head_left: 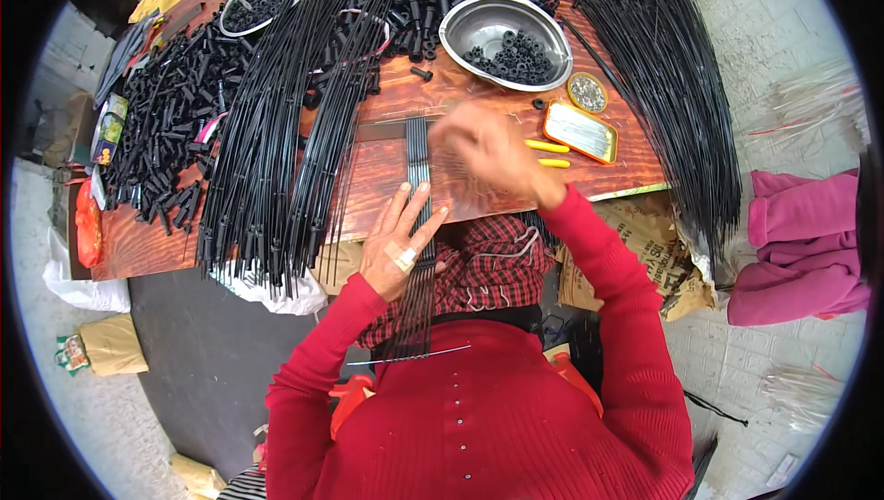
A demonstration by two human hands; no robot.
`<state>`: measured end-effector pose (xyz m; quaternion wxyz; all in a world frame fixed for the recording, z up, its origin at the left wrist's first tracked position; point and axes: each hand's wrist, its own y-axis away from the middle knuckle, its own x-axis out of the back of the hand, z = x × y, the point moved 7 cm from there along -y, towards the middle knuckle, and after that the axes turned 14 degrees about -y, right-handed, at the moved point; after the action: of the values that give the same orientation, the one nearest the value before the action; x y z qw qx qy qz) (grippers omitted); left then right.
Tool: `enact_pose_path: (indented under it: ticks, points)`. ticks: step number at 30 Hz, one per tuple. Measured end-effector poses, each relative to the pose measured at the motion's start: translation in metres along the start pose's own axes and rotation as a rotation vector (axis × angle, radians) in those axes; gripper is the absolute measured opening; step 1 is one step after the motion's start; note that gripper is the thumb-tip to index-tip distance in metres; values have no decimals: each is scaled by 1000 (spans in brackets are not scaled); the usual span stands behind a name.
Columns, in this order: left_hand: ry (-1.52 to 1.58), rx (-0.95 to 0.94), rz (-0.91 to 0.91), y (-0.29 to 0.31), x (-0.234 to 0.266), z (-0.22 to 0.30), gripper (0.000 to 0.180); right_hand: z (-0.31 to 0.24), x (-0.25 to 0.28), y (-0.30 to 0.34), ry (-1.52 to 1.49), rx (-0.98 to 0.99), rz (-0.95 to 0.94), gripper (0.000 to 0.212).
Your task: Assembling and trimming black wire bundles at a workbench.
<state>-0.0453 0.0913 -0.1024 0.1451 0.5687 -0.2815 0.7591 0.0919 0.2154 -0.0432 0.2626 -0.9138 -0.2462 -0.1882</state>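
Observation:
A flat row of thin black rods [417, 145] lies side by side over the front edge of the table, its lower ends reaching down to my lap. My left hand [396, 247] rests on this row with its fingers stretched out flat, a pale bandage or tape wrapped round one finger. Just right of the row's upper end, above the tabletop, is my right hand [493, 152]. Motion smears its bent fingers, and I cannot make out anything in them. Close by it, two yellow handles [550, 146] stick out, their other ends hidden. A thin pale rod [410, 354] crosses the lower rod ends.
Long bundles of black rods lie left [267, 150] and right [677, 86] on the reddish wooden table [138, 247]. A steel bowl [562, 35] holds small black rings. Beside it sit a round tin [587, 92] and an orange-rimmed tray [581, 132]. Black tubular parts [161, 122] are heaped left.

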Motion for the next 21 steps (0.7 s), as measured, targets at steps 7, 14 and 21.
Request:
enact_pose_path:
  ticks: [7, 14, 21]
  points:
    - [7, 40, -30, 0, -10, 2, 60, -90, -75, 81, -153, 10, -583, 51]
    - [-50, -14, 1, -1, -7, 10, 71, -93, -89, 97, 45, 181, -338, 40]
    - [21, -231, -207, -29, 16, 2, 84, -89, -62, 90, -97, 166, -314, 25]
